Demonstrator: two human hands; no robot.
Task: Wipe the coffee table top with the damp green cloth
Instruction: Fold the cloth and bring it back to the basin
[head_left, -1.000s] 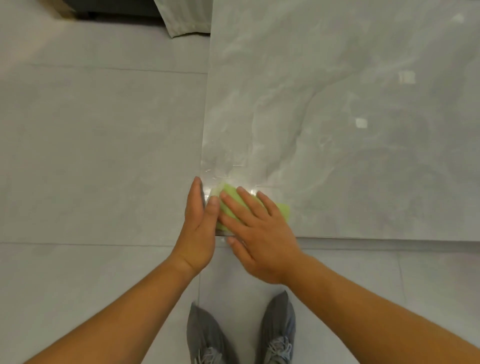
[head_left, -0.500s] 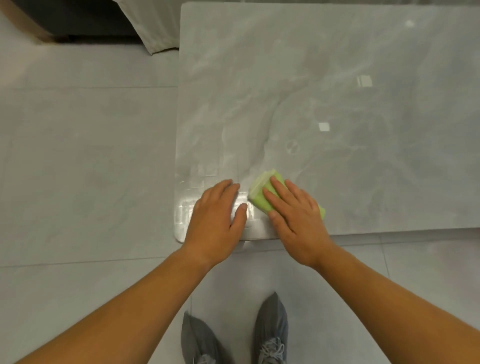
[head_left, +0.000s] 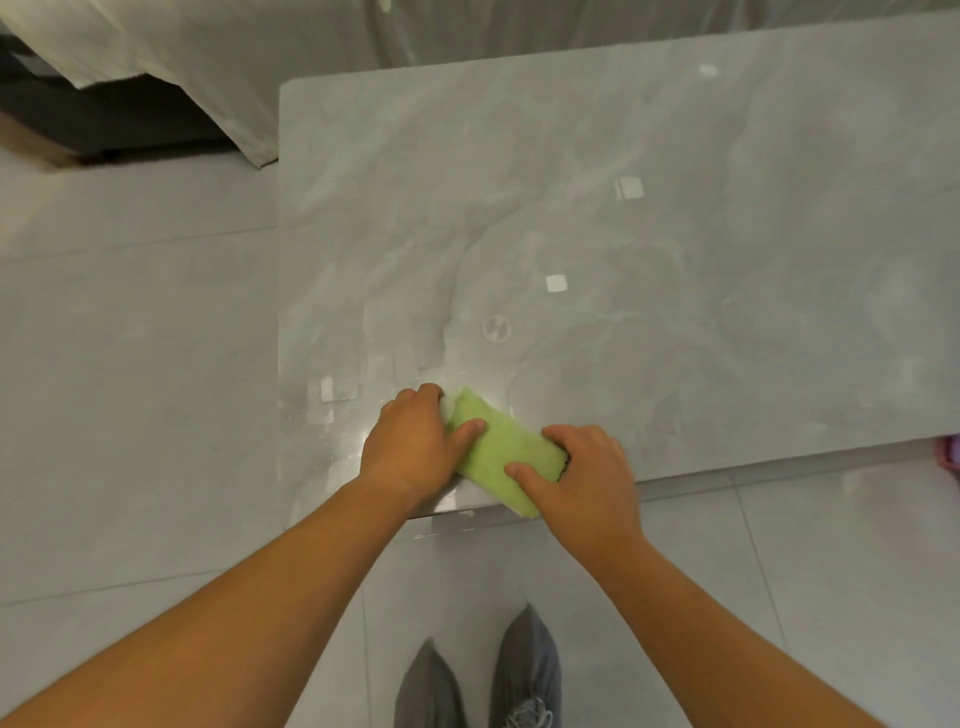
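A folded green cloth (head_left: 497, 451) lies on the grey marble coffee table top (head_left: 597, 249), at its near edge with one corner hanging over. My left hand (head_left: 410, 447) grips the cloth's left end, thumb on top and fingers curled at its far side. My right hand (head_left: 587, 475) grips the right end, thumb pressing the cloth and fingers curled over its far right corner. A wet sheen shows on the table's near left part.
A sofa draped in a pale cover (head_left: 249, 57) stands behind the table. Dark furniture (head_left: 104, 119) sits at far left. Pale floor tiles (head_left: 130, 389) surround the table. My grey shoes (head_left: 483, 680) stand just before its near edge. A pink object (head_left: 949, 457) peeks in at right.
My left hand left the bare table top and took hold of the cloth's left end. My right hand shifted from lying flat on the cloth to gripping its right end.
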